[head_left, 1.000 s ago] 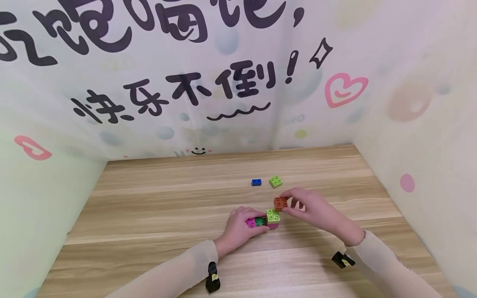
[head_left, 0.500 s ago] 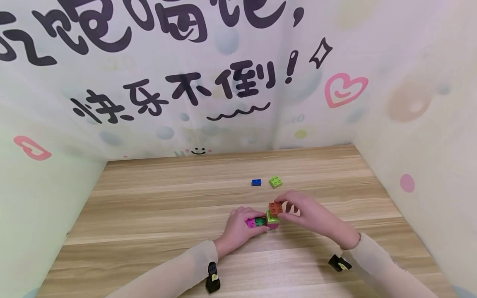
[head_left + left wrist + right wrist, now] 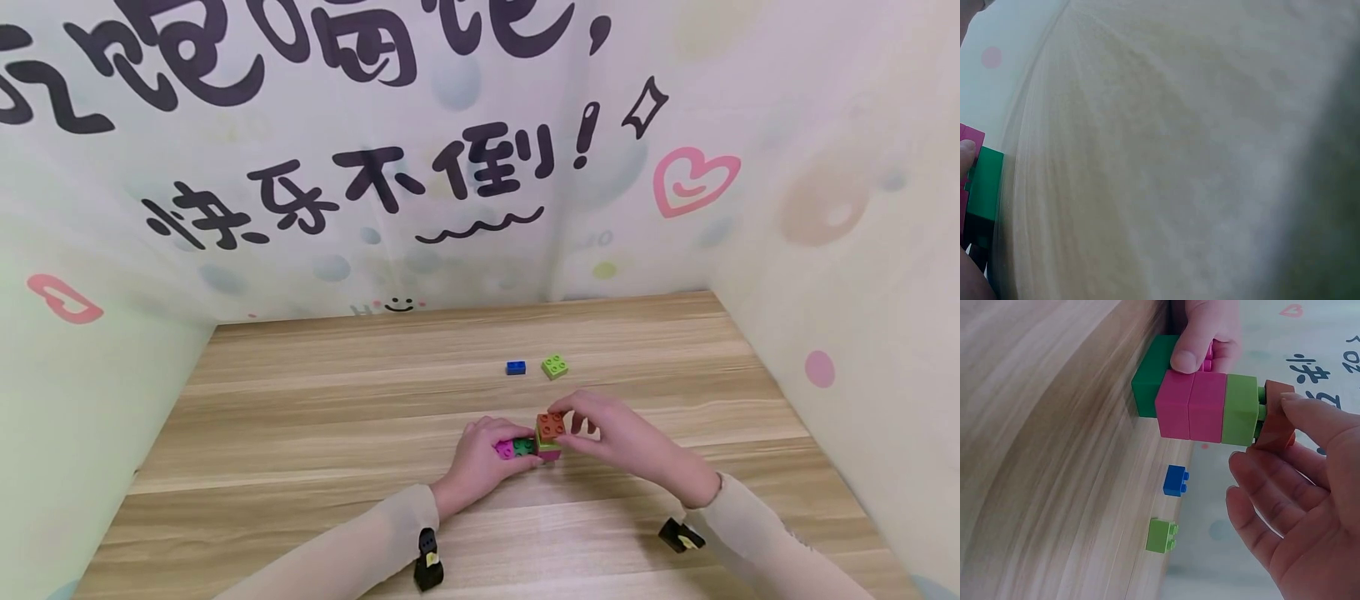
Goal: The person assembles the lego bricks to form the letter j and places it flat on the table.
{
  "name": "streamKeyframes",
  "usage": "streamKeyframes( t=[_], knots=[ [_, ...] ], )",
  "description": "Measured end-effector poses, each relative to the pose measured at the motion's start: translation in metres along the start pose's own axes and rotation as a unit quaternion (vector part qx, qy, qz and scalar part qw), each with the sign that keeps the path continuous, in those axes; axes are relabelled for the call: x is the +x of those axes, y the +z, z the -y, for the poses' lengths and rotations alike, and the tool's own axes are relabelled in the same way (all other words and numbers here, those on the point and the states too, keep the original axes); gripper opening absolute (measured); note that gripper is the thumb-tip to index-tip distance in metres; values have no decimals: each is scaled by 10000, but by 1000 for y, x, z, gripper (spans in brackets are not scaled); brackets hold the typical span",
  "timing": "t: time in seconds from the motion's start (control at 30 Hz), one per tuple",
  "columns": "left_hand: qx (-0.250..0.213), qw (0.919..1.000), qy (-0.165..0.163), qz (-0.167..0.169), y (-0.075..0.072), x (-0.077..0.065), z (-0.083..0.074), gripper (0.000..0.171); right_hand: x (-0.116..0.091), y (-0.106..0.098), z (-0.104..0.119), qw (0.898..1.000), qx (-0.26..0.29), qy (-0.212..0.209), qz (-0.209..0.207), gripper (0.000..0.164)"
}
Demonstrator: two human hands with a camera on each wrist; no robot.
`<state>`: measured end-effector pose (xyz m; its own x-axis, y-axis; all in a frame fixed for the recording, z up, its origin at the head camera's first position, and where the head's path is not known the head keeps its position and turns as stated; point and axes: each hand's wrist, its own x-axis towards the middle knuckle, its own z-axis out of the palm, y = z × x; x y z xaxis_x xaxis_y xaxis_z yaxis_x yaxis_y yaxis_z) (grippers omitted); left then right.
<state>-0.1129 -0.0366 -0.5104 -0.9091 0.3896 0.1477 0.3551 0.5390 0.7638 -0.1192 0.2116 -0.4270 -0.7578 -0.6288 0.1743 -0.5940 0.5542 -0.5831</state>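
Note:
My left hand (image 3: pixel 483 454) grips a toy building-brick stack low over the table, its thumb on a pink brick (image 3: pixel 1174 412). The stack has a green brick (image 3: pixel 1150 378) at the bottom, two pink bricks above it and a lime brick (image 3: pixel 1240 409) on top. Another magenta brick (image 3: pixel 505 450) shows between the fingers of that hand. With thumb and fingertips, my right hand (image 3: pixel 615 427) pinches an orange-brown brick (image 3: pixel 1277 415) right over the lime one. It sits slightly tilted, and lime studs show in the gap. In the left wrist view, only the green brick's side (image 3: pixel 986 181) and some pink appear.
Behind the hands, a small blue brick (image 3: pixel 516 367) and a loose lime brick (image 3: pixel 554 367) lie on the wooden table (image 3: pixel 315 400). A printed white curtain (image 3: pixel 480 275) closes off the back and both sides.
My right hand has brought the orange-brown brick left and toward me, from beside the stack to over the lime brick. My left hand has stayed in place.

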Motion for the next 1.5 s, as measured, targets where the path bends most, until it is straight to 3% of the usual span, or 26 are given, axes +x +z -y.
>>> streamKeyframes(
  t=[1.0, 1.5],
  knots=[
    [52, 10000, 79, 6, 0, 0, -1, 41, 0, 7, -3, 9991, 216, -285, -242, 29],
    [7, 10000, 68, 2, 0, 0, -1, 41, 5, -1, 6, 9991, -317, -263, 60, 22]
  ],
)
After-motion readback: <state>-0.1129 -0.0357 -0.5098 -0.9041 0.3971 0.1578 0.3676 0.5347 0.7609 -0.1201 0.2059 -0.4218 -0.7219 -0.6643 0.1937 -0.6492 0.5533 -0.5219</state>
